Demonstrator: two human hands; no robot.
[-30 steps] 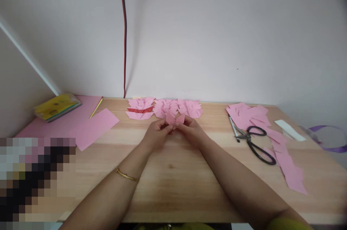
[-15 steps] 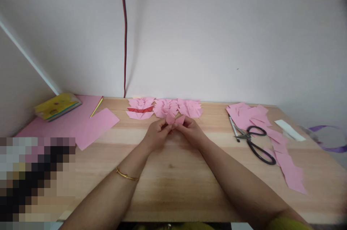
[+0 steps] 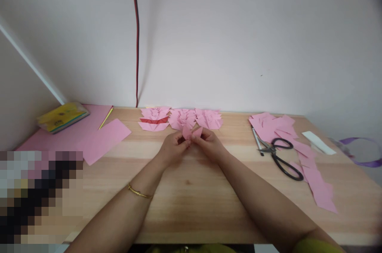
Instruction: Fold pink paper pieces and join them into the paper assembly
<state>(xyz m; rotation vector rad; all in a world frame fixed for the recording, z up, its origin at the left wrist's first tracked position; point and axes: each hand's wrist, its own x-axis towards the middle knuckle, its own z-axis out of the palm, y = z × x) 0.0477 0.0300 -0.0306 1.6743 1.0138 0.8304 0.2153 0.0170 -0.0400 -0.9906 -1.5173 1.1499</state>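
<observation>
Between my two hands, a small piece of folded pink paper (image 3: 188,133) is pinched, its two pointed tips sticking up. My left hand (image 3: 174,146) grips its left side with thumb and fingers closed. On the right side, my right hand (image 3: 209,143) pinches it, the thumb pressed near the middle fold. Its lower part is hidden by my fingers. Just beyond it lie rows of folded pink paper pieces (image 3: 182,118), with one red folded piece (image 3: 154,120) among those at the left.
Black-handled scissors (image 3: 273,150) and a pen (image 3: 257,141) lie at the right beside pink paper scraps (image 3: 316,183) and a white strip (image 3: 318,143). At the left are pink sheets (image 3: 104,141), a yellow pencil (image 3: 106,117) and a yellow packet (image 3: 63,117). A wall stands behind the table.
My hands stay in nearly the same place. The folded paper has shifted slightly between my fingertips, and its points stand a little closer together.
</observation>
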